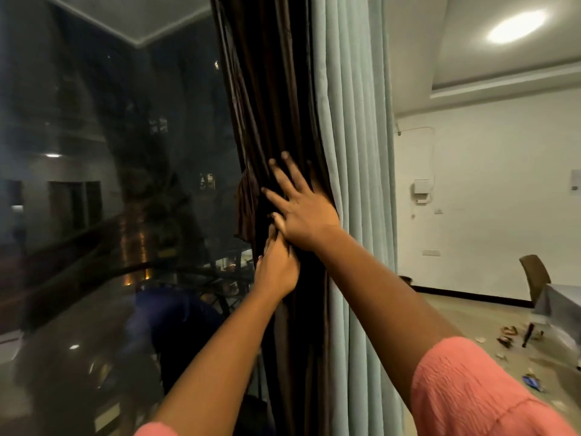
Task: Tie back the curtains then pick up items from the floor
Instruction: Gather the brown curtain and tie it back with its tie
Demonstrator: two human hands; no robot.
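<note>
Head view, looking forward at a window corner by night. Dark brown curtain (276, 121), gathered into a narrow bunch of folds, hangs between the window glass (110, 184) on the left and a pale green curtain (352, 152) just beside it on the right. Right hand (298, 212) lies flat against the brown folds, its fingers straight and spread, so this grip is apart and only presses the cloth. Left hand (276, 269) sits directly below, touching the right hand at the thumb side; its fingers reach into the folds and are hidden there, so whether this grip is clamped on the cloth cannot be told. Both forearms rise from the bottom of the frame, each with a pink sleeve (465, 391) at the upper arm. A small brown tuft of fabric shows at the left edge of the bunch, level with the right hand. On the floor (456, 313) at far right lie scattered small items (509, 338), too small to identify, near a chair (534, 278) and the corner of a bench (559, 306). A ceiling light (515, 26) glows above the white wall.
</note>
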